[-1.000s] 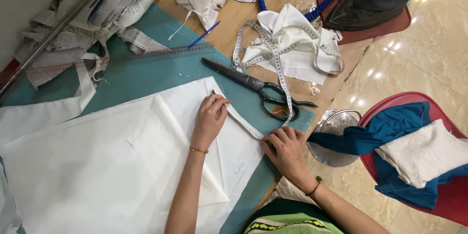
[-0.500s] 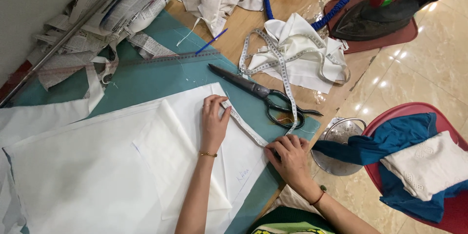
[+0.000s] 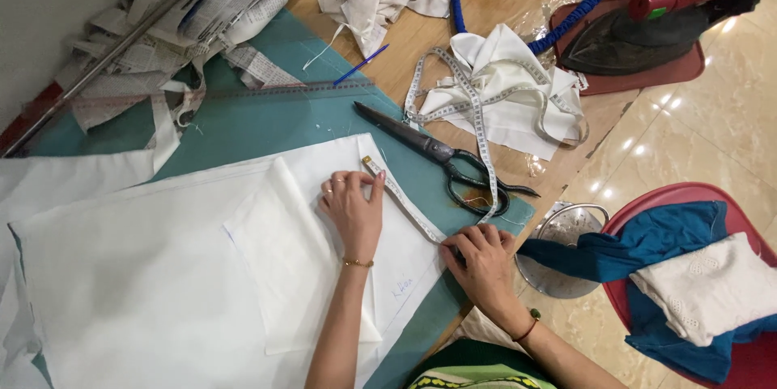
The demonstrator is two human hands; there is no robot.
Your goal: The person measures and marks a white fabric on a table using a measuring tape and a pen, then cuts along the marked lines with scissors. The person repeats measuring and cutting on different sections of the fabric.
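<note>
Measuring looks to be the step in hand: the left hand [image 3: 354,204] pins one end of the measuring tape [image 3: 402,199] flat on the white fabric [image 3: 162,276], and the right hand [image 3: 479,253] presses the other end near the cloth's edge. Scissors [image 3: 437,153] lie just beyond. Marking the length would call for a free hand.

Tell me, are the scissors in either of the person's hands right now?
No, the scissors lie on the teal mat beyond both hands, while the left hand and right hand press the measuring tape onto white fabric.
</note>
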